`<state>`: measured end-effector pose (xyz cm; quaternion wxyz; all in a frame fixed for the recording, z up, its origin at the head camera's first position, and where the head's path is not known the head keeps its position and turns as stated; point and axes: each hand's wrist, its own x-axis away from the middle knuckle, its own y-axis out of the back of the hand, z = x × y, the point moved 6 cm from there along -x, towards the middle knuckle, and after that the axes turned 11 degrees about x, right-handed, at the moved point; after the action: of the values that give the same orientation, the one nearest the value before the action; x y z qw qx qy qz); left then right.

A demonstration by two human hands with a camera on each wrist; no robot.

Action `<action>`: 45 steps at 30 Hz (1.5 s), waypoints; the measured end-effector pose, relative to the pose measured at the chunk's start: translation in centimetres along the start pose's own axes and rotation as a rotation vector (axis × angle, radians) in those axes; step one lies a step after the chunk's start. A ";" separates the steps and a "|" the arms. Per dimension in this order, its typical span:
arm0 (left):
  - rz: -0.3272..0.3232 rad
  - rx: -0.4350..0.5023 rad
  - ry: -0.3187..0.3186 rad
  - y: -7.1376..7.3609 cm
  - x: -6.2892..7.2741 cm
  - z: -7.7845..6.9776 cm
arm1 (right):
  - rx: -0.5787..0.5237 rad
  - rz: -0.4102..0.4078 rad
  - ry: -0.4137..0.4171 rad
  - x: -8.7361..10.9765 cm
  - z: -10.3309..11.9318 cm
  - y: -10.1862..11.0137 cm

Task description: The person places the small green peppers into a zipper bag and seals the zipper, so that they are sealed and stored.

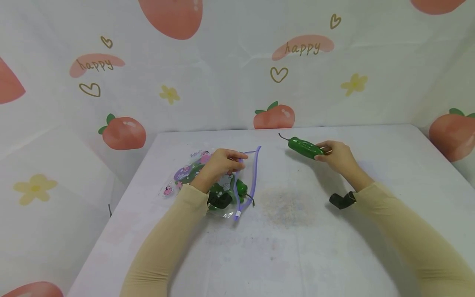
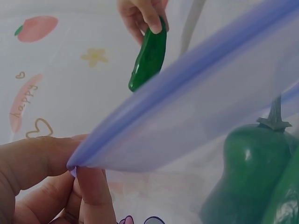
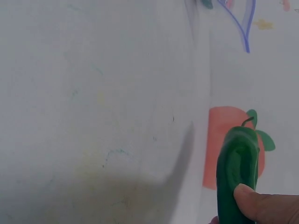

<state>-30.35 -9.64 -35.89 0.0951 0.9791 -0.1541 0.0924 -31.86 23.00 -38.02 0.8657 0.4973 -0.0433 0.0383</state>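
A clear zip bag (image 1: 182,174) with cartoon prints and a purple zip edge (image 2: 154,100) lies on the left side of the table, its mouth spread toward the right. Between thumb and fingers, my left hand (image 1: 219,165) pinches that purple edge. Inside are green peppers (image 2: 254,163), one with its stem poking out at the bag's mouth. My right hand (image 1: 338,156) grips a long green pepper (image 1: 303,147) by its blunt end, a little above the table and right of the bag. The pepper's thin stem points left and away from me.
The white table (image 1: 282,255) has a brownish stained patch (image 1: 287,208) near its middle. Behind it hangs a white cloth (image 1: 219,74) printed with peaches, hearts and flowers. A black strap piece (image 1: 342,200) sits at the right wrist.
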 end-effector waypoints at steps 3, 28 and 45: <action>0.000 0.011 -0.001 0.0 0.0 -0.1 | 0.000 0.007 0.010 0.3 0.2 -0.1; -0.012 0.026 0.007 -0.1 0.3 -0.2 | 0.019 0.011 0.141 3.9 1.8 -0.3; 0.001 0.011 -0.016 -0.1 0.4 -0.4 | 0.016 0.040 0.202 6.0 3.4 -1.3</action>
<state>-30.00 -9.54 -35.42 0.0884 0.9802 -0.1550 0.0856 -25.91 19.60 -36.74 0.8608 0.4966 0.0348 0.1059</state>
